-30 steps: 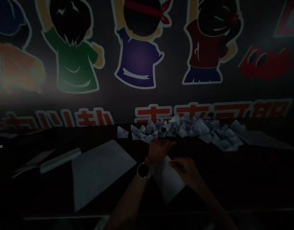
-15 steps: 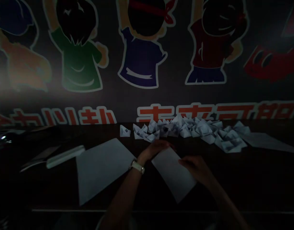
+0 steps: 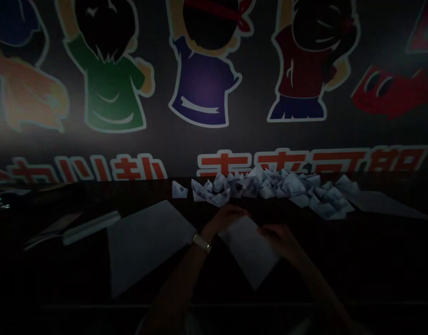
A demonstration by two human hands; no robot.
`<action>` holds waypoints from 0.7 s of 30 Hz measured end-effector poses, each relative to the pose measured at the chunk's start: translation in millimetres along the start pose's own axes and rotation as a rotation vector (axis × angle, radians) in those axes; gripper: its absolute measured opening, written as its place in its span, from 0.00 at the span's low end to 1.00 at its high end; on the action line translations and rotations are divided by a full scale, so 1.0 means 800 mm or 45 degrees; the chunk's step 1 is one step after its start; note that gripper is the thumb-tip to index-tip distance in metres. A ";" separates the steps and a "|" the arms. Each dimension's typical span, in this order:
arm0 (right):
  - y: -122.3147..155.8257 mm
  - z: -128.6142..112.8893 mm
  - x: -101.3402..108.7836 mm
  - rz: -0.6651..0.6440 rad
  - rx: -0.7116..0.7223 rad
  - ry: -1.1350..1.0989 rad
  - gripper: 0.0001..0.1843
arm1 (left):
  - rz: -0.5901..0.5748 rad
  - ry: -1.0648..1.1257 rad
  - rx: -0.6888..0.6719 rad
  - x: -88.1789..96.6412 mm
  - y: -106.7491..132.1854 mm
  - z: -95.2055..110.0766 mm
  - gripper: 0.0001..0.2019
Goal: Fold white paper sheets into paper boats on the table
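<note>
A folded white sheet of paper (image 3: 250,249) lies slanted on the dark table (image 3: 357,260) in front of me. My left hand (image 3: 225,217), a watch on its wrist, curls over the sheet's far left corner. My right hand (image 3: 278,238) presses on the sheet's right edge with its fingers bent. The scene is very dim, so the fingertips are hard to make out.
A heap of several folded white paper boats (image 3: 270,188) lines the table's far edge, below a wall banner with cartoon figures (image 3: 203,70). A flat white sheet (image 3: 147,242) lies to the left, a long pale object (image 3: 90,227) beyond it, another sheet (image 3: 381,202) at far right.
The sheet was turned and laid flatter on the table. My left wrist rolled so the watch face turned away, and my right hand slid up along the sheet's right edge.
</note>
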State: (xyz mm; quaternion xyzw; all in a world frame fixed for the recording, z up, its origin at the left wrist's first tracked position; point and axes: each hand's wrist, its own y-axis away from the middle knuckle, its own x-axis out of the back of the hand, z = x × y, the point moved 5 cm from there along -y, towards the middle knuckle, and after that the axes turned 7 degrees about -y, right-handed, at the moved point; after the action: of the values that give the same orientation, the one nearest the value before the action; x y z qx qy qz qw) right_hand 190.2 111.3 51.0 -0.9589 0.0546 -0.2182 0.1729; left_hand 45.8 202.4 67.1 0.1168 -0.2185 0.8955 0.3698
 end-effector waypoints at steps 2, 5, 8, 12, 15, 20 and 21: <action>0.000 0.000 0.008 0.021 -0.012 -0.038 0.19 | 0.112 0.093 0.047 0.015 0.004 0.001 0.15; 0.002 0.006 0.024 0.047 -0.066 -0.149 0.19 | 0.226 0.209 0.131 0.036 0.008 -0.003 0.15; 0.006 0.023 0.046 0.057 -0.207 -0.409 0.22 | 0.456 0.369 0.183 0.061 0.012 -0.010 0.16; 0.010 0.036 0.086 0.337 -0.202 -0.653 0.25 | 0.698 0.648 0.253 0.071 0.016 -0.021 0.18; 0.005 0.036 0.080 0.379 -0.188 -0.609 0.26 | 0.647 0.726 0.258 0.049 0.010 -0.023 0.19; -0.005 0.034 0.044 0.351 -0.147 -0.320 0.25 | 0.497 0.762 0.325 0.010 0.003 -0.027 0.22; -0.005 0.037 0.043 0.387 -0.160 -0.335 0.25 | 0.457 0.781 0.344 0.005 0.003 -0.027 0.23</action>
State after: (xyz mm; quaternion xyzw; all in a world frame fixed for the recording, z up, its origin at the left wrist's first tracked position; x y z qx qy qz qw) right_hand 233.9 117.6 41.2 -0.9687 0.1891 -0.0585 0.1495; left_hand 40.3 213.7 48.9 -0.1489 0.0055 0.9601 0.2366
